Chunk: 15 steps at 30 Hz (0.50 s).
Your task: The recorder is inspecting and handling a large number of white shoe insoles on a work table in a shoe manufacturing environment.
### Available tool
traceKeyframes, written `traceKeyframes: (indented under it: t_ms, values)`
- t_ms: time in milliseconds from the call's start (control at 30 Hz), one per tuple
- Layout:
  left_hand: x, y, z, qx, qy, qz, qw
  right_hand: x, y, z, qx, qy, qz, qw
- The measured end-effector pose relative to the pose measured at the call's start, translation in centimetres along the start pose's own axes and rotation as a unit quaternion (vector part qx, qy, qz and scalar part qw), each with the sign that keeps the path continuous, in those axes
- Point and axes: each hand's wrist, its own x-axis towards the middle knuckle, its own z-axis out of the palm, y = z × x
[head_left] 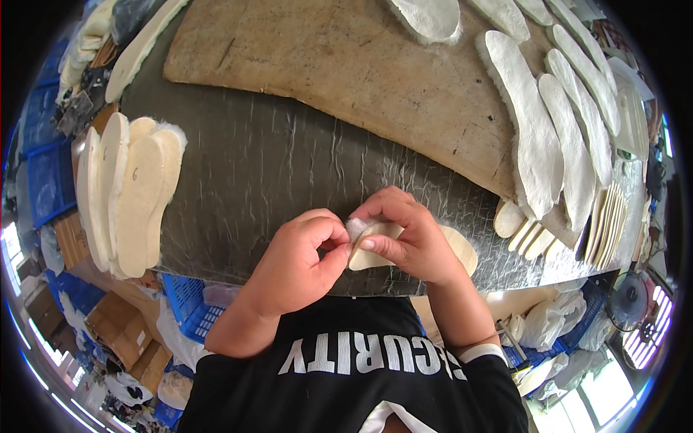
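Note:
Close to the table's near edge, both my hands work at one end of a beige insole [460, 249] with white fleece on its far side. My left hand [299, 252] is closed, its thumb and forefinger pinching the left tip where fleece and beige sole meet. With thumb on the beige face and fingers behind, my right hand [413, 234] grips the same insole just beside that pinch. The insole's other end sticks out to the right behind my right wrist. Fingers hide most of the pinched edge.
A pile of fleece-backed insoles [137, 198] lies at the left. White fleece insole pieces [530, 137] spread over the right of a brown board [325, 65]. Beige sole pieces [605, 227] stand in a row at the right. A blue crate [189, 310] sits below the table edge.

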Motion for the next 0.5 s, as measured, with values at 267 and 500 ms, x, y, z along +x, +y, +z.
traceKeyframes:
  t_ms: [267,500]
  values:
    - [-0.02,-0.09,0.95,0.111,0.069,0.017,0.991,0.55,0.01,0.85,0.023,-0.003,0.022,0.999]
    - [0.19,-0.58,0.37,0.043,0.045,0.019,0.998,0.77,0.14,0.89,0.085,0.0,0.045,0.995]
